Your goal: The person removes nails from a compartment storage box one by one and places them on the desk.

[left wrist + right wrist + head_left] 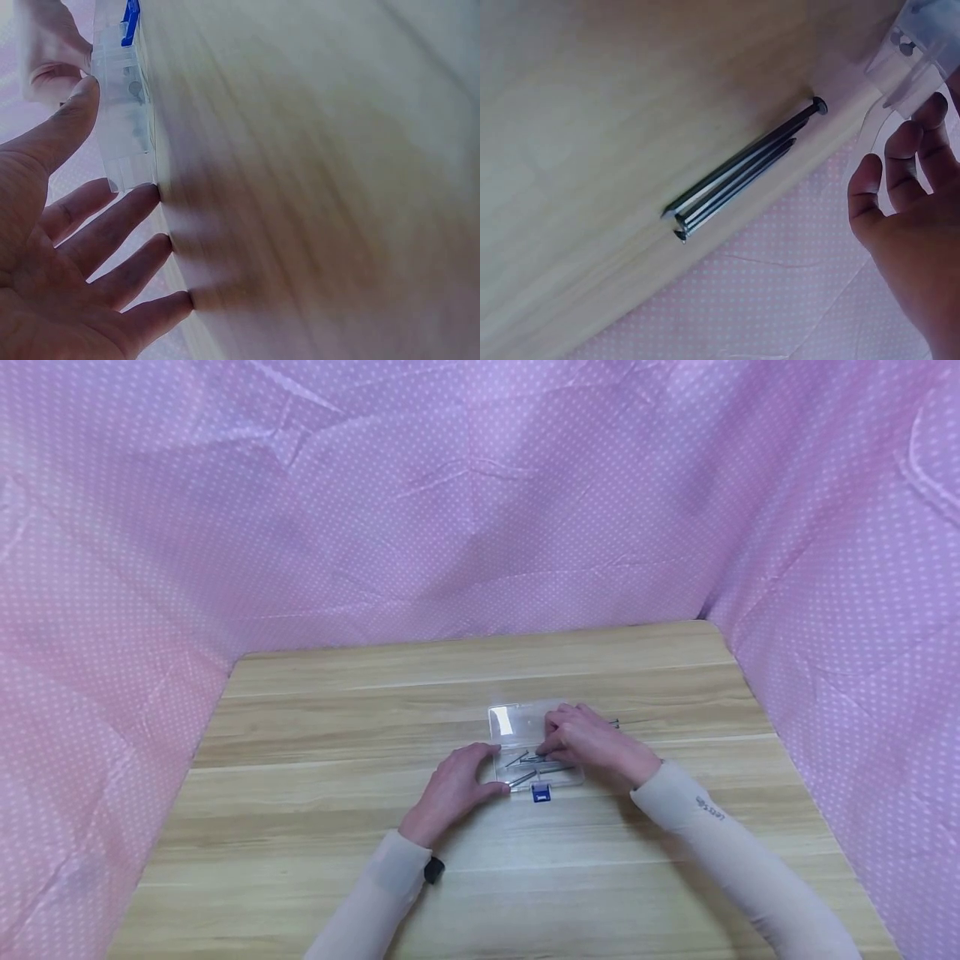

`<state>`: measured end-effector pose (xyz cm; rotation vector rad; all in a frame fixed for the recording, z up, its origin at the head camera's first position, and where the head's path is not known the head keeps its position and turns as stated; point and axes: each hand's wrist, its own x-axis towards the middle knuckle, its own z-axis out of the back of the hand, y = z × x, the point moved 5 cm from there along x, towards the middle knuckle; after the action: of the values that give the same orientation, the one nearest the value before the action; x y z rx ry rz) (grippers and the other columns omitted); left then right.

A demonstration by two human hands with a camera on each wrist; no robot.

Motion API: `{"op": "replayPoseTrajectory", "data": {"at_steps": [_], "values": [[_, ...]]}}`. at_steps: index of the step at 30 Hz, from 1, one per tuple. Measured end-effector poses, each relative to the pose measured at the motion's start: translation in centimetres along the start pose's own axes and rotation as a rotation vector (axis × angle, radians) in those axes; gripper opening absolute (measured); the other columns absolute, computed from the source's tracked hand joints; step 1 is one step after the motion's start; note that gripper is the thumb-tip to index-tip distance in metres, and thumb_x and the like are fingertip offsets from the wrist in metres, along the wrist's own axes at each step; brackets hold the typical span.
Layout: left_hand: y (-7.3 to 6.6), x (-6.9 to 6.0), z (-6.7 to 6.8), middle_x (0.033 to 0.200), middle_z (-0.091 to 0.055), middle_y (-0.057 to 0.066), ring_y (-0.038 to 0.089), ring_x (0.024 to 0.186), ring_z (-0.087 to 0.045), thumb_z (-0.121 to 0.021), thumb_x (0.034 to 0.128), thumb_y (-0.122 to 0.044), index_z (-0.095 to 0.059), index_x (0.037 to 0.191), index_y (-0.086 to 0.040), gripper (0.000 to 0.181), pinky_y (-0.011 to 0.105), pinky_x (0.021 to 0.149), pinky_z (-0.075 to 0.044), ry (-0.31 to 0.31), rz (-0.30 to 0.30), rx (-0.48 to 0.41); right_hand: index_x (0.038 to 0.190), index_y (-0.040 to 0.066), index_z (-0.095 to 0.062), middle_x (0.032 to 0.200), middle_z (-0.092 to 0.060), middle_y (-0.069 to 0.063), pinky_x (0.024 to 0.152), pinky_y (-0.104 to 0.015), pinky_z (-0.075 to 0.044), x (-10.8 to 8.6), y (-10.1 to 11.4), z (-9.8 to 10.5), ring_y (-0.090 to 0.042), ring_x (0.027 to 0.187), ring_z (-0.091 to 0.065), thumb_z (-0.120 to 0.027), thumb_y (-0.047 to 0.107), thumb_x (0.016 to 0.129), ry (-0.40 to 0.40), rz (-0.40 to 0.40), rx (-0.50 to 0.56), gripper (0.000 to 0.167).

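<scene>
A clear plastic compartment box [576, 777] lies on the table with its lid folded back and a blue latch [541, 792] at the front. Several steel nails [522, 779] lie in its compartments. My left hand [452, 789] rests against the left end of the box, thumb at the front corner and index fingertip at the side; its fingers are spread and fairly straight [112, 240]. My right hand [588, 742] reaches over the box's right part, fingertips bent down and seemingly pinching a nail, mostly hidden beneath them. In the right wrist view its curled fingers [904, 161] are beside the box.
Several long nails [742, 172] lie together on the table, to the right of the box and behind my right hand. The wood-grain table [315, 827] is bordered by pink dotted cloth [465, 527] at the back and sides.
</scene>
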<state>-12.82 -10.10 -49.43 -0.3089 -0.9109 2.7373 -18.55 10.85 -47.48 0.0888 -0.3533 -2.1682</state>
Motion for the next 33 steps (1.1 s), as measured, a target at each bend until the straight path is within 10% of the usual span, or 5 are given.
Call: {"op": "replayPoseTrajectory", "data": {"at_steps": [33], "values": [[-0.4,-0.1,0.3,0.136,-0.066,0.009,0.032,0.129,-0.058,-0.087,0.0835,-0.037,-0.063,0.137,-0.009,0.065,0.051,0.111,-0.044,-0.012,-0.013,-0.024,0.103,0.020,-0.080,0.104,-0.065,0.008,0.082,-0.033,-0.047,-1.3,0.1,0.5,-0.011,0.097,-0.058,-0.076,0.020,0.095,-0.071,-0.036,0.043,0.008]]}}
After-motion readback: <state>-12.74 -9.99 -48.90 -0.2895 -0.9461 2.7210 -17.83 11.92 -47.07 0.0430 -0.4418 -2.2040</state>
